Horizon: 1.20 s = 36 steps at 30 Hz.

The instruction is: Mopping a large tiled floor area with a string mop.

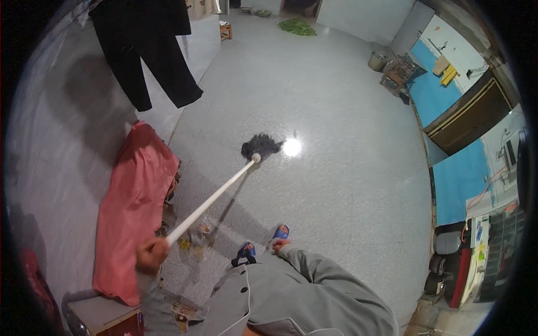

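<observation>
A mop with a white handle (208,204) slants across the floor ahead of me. Its dark, stringy head (261,145) lies spread on the wet-looking grey tiles. My left hand (152,253) is wrapped round the near end of the handle, close to a red cloth cover. My right hand (279,244) hangs in front of my body, above my feet in blue slippers (281,232). Its fingers look loosely curled, with nothing visible in them.
Left, the red cloth (131,207) drapes over piled things, and black trousers (147,56) hang above. Green leaves (297,26) lie on the far floor. A bucket (378,61) and a wooden stand (399,73) are at the far right. Blue-covered panels (458,178) line the right wall.
</observation>
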Tool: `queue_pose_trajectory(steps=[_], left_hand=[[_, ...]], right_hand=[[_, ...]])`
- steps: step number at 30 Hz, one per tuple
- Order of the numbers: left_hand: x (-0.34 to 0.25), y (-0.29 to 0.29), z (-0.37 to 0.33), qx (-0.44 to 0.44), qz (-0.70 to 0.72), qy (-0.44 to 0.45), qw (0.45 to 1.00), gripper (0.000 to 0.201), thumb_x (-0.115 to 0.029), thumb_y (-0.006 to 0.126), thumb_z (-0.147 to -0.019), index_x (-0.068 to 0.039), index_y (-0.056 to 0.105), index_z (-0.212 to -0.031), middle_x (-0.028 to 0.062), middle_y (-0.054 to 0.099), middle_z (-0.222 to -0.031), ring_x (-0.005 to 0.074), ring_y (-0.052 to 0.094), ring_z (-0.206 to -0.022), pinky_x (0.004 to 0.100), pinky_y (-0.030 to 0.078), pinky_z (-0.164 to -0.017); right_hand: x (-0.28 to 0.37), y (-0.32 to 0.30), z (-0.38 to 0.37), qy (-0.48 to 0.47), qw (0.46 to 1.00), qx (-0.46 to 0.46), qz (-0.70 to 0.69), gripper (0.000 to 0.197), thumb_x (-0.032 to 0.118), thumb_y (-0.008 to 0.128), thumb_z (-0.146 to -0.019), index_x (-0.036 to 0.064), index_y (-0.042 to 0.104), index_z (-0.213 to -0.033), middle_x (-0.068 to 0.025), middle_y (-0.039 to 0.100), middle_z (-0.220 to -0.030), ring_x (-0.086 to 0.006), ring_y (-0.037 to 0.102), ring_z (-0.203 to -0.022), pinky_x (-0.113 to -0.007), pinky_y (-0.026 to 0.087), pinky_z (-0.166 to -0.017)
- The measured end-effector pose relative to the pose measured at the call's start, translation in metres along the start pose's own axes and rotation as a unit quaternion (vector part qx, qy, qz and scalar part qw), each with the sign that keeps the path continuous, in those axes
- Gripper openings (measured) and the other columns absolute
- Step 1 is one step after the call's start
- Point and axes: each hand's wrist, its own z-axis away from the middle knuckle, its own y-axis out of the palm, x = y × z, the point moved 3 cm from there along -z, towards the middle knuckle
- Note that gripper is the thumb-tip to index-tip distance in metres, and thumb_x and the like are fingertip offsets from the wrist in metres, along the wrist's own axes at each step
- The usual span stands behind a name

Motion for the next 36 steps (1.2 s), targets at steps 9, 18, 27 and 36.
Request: queue_pose_trajectory(steps=[9, 18, 27, 36], left_hand=[[-0.048, -0.013, 0.138, 0.082, -0.035, 0.211, 0.973, 0.025, -0.018, 0.055, -0.083, 0.003, 0.06, -0.07, 0.0093, 0.054, -0.053, 0.0147, 0.048, -0.042, 0.0275, 0.039, -0.041], [0.128, -0.011, 0.097, -0.074, -0.199, 0.162, 0.964, 0.018, -0.013, 0.054, -0.08, 0.003, 0.056, -0.074, 0.0048, 0.052, -0.053, 0.0088, 0.047, -0.045, 0.0232, 0.039, -0.043], [0.195, 0.169, -0.138, 0.058, 0.138, -0.292, 0.945, 0.045, -0.001, 0.05, -0.072, -0.001, 0.043, -0.116, 0.0169, 0.054, -0.091, 0.0219, 0.059, -0.076, 0.0269, 0.048, -0.061], [0.267, 0.161, -0.129, 0.172, -0.319, -0.066, 0.93, 0.055, -0.008, 0.053, -0.071, -0.01, 0.036, -0.123, 0.0201, 0.053, -0.105, 0.0321, 0.052, -0.098, 0.0375, 0.042, -0.082]], right_hand=[[0.039, 0.012, -0.014, 0.082, 0.994, 0.052, 0.041, 0.027, 0.017, 0.06, -0.068, 0.0066, 0.061, -0.092, -0.0108, 0.063, -0.081, -0.0214, 0.06, -0.076, -0.032, 0.048, -0.07], [0.044, 0.016, -0.025, 0.014, 0.989, 0.07, 0.129, 0.025, 0.017, 0.055, -0.07, 0.0085, 0.062, -0.093, -0.0112, 0.063, -0.084, -0.0205, 0.06, -0.082, -0.031, 0.046, -0.075], [0.005, -0.035, 0.046, 0.082, 0.98, -0.124, -0.132, 0.026, 0.01, 0.059, -0.068, 0.0024, 0.059, -0.093, -0.0093, 0.063, -0.077, -0.0165, 0.06, -0.068, -0.029, 0.05, -0.062], [-0.02, -0.018, 0.087, 0.16, 0.905, -0.257, -0.298, 0.02, -0.001, 0.054, -0.069, 0.0004, 0.058, -0.088, -0.0114, 0.061, -0.075, -0.0167, 0.058, -0.062, -0.028, 0.048, -0.055]])
